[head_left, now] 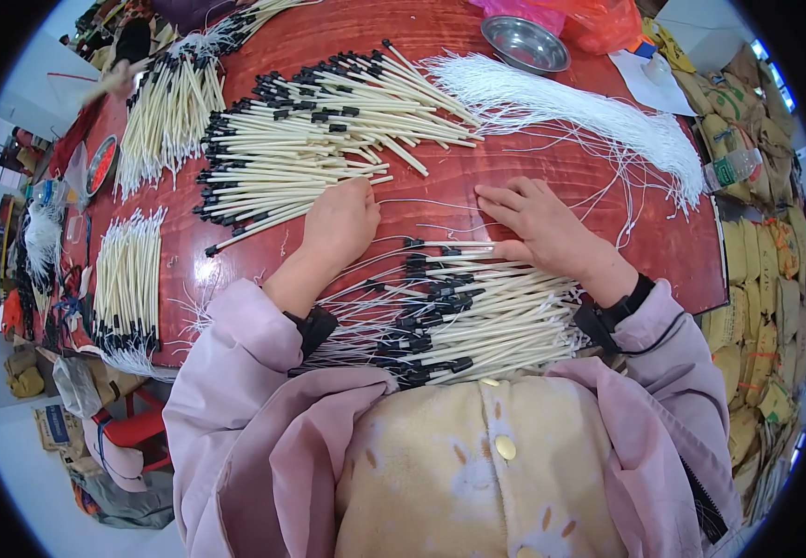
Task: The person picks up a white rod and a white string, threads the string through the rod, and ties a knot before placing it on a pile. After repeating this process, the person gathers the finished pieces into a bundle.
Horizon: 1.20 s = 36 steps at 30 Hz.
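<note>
My left hand (340, 221) is closed in a pinch at the middle of the table, on the end of a thin white string (426, 201). That string runs right toward my right hand (544, 226), whose fingers are stretched and apart, with the thumb below them beside the top of the nearer pile. Strung sticks (477, 312) lie in this pile against my body: cream rods with black end pieces, white strings trailing left and small white knots at the right ends. Beyond my left hand spreads a heap of cream sticks (282, 177) with black ends, seemingly without strings.
A long bundle of white strings (579, 107) lies at the far right, near a metal bowl (525, 45). More bundled sticks (128, 279) rest on the left. Another person's hand (122, 79) shows at far left. Stacked sacks (752, 307) stand right of the red table (672, 265).
</note>
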Each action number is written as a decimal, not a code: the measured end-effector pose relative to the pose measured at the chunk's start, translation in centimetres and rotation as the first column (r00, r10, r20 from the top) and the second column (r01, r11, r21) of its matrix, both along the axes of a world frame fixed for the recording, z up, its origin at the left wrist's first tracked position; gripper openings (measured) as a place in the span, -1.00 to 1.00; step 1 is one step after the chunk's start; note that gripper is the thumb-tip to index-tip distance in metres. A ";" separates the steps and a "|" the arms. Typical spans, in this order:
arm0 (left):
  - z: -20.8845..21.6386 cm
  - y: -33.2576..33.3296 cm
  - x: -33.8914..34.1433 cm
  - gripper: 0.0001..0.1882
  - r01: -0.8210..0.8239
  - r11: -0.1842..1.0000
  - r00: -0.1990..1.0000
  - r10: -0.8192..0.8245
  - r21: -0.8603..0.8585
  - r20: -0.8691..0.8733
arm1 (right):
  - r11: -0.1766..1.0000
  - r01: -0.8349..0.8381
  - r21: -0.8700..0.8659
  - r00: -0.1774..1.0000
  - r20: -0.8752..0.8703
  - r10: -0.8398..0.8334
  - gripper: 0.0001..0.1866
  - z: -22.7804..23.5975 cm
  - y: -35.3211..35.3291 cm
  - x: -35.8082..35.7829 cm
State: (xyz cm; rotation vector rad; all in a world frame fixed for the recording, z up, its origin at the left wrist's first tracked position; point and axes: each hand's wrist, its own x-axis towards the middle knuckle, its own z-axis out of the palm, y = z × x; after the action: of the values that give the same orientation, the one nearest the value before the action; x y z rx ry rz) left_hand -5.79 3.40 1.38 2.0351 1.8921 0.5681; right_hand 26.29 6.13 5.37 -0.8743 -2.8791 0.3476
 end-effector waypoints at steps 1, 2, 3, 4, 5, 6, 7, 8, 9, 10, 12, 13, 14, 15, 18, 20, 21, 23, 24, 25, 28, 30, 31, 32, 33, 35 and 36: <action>-0.1 0.0 -0.1 -0.84 0.021 0.999 1.000 -0.022 0.029 0.021 | 1.000 -0.010 -0.018 1.000 0.012 0.010 -0.27 -0.1 -0.2 -0.1; -0.2 -0.1 -0.3 -0.83 0.042 0.997 0.998 -0.045 0.058 0.041 | 1.000 -0.015 -0.020 1.000 0.011 0.015 -0.27 -0.2 -0.3 -0.1; -0.2 -0.2 -0.6 -0.83 0.038 0.998 0.998 -0.041 0.056 0.041 | 1.000 -0.016 -0.001 0.999 0.029 0.016 -0.24 -0.2 -0.4 -0.1; 0.0 -0.3 -1.1 -0.82 0.024 1.000 0.998 -0.025 0.017 0.064 | 1.000 -0.018 0.017 0.999 0.047 0.017 -0.22 -0.2 -0.5 -0.1; 0.3 -0.3 -1.5 -0.81 0.014 1.000 0.996 -0.012 -0.020 0.088 | 0.999 -0.017 0.038 0.998 0.066 0.015 -0.19 -0.1 -0.5 0.0; 0.6 -0.3 -1.7 -0.80 0.004 0.998 0.994 0.002 -0.057 0.112 | 0.999 -0.018 0.038 0.998 0.066 0.015 -0.19 -0.3 -0.5 0.1; 0.7 -0.2 -1.6 -0.80 0.004 0.998 0.994 0.002 -0.057 0.112 | 0.999 -0.004 0.037 0.999 0.052 0.002 -0.17 -0.5 -0.5 0.3; 0.8 -0.2 -1.5 -0.80 0.005 0.997 0.995 0.003 -0.083 0.097 | 0.999 0.010 0.037 0.999 0.038 -0.012 -0.15 -0.8 -0.4 0.6; 0.9 -0.2 -1.4 -0.80 0.007 0.994 0.997 0.002 -0.109 0.083 | 0.999 0.025 0.036 0.999 0.024 -0.026 -0.13 -0.9 -0.4 0.7; 1.0 -0.2 -1.4 -0.80 0.006 0.991 0.998 0.003 -0.135 0.068 | 0.999 0.024 0.038 0.999 0.023 -0.024 -0.13 -0.8 -0.4 0.9; 1.0 -0.2 -1.5 -0.80 0.002 0.991 0.998 0.007 -0.134 0.067 | 0.999 0.014 0.030 1.000 0.018 -0.014 -0.12 -0.4 -0.4 1.2; 0.9 -0.2 -1.5 -0.80 -0.001 0.991 0.998 0.010 -0.135 0.066 | 1.000 0.010 0.026 1.000 0.015 -0.010 -0.12 -0.4 -0.4 1.2; 0.9 -0.2 -1.5 -0.80 -0.003 0.991 0.998 0.012 -0.137 0.065 | 1.000 0.010 0.026 1.000 0.015 -0.011 -0.12 -0.5 -0.4 1.2; 0.7 -0.2 -1.6 -0.80 -0.002 0.990 0.998 0.011 -0.138 0.065 | 0.999 -0.008 0.044 1.000 0.025 0.007 -0.11 -0.7 -0.5 1.1; 0.1 -0.6 -2.1 -0.79 0.026 1.000 0.993 -0.026 0.004 0.117 | 0.996 -0.050 0.077 0.998 0.042 0.047 -0.11 -1.1 -0.7 0.9; 0.7 -0.7 -2.3 -0.80 0.006 0.997 0.992 0.004 -0.075 0.128 | 0.998 0.001 0.065 0.998 0.055 -0.005 -0.12 -1.0 -0.7 0.8; 1.2 -0.8 -2.4 -0.81 -0.011 0.988 0.990 0.032 -0.153 0.139 | 0.998 0.024 0.059 0.998 0.061 -0.028 -0.12 -0.9 -0.7 0.7; 1.5 -1.1 -3.5 -0.81 -0.042 0.973 0.987 0.076 -0.228 0.139 | 0.998 0.040 0.058 0.996 0.074 -0.044 -0.13 -0.5 -0.5 1.4; 1.1 -1.4 -4.3 -0.81 -0.055 0.959 0.956 0.130 -0.277 0.261 | 0.996 0.065 0.056 0.993 0.094 -0.070 -0.14 -0.3 -0.3 2.1; 0.6 -1.9 -5.1 -0.81 -0.061 0.943 0.908 0.188 -0.326 0.375 | 0.995 0.091 0.052 0.989 0.113 -0.096 -0.15 -0.3 -0.4 2.5; -1.0 -3.3 -6.5 -0.80 -0.097 0.926 0.865 0.260 -0.365 0.429 | 0.995 0.087 0.043 0.991 0.097 -0.091 -0.17 -0.1 -0.4 2.3; -1.4 -4.0 -6.8 -0.79 -0.132 0.929 0.908 0.254 -0.347 0.334 | 0.996 0.083 0.041 0.992 0.089 -0.086 -0.17 0.0 -0.4 2.0; -1.3 -4.2 -6.6 -0.79 -0.141 0.928 0.907 0.261 -0.345 0.331 | 0.996 0.083 0.038 0.992 0.093 -0.087 -0.17 0.0 -0.5 1.9; -0.7 -4.4 -5.8 -0.78 -0.159 0.940 0.936 0.240 -0.302 0.256 | 0.995 0.088 0.036 0.991 0.098 -0.091 -0.17 0.0 -0.5 1.8; -0.1 -4.5 -5.2 -0.78 -0.173 0.951 0.959 0.222 -0.257 0.178 | 0.995 0.092 0.033 0.990 0.103 -0.095 -0.17 0.0 -0.6 1.8; 1.1 -4.8 -5.1 -0.78 -0.188 0.959 0.973 0.211 -0.212 0.094 | 0.995 0.090 0.033 0.991 0.093 -0.093 -0.17 0.0 -0.8 2.0; 1.7 -4.9 -5.3 -0.80 -0.189 0.964 0.977 0.204 -0.187 0.064 | 0.995 0.093 0.032 0.992 0.085 -0.096 -0.17 -0.1 -0.9 2.1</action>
State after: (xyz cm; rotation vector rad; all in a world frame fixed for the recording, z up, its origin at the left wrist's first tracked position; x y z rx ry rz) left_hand -11.13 -1.47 3.08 1.6990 2.0296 0.4997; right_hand 28.35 5.28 5.27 -1.0414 -2.8995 0.2665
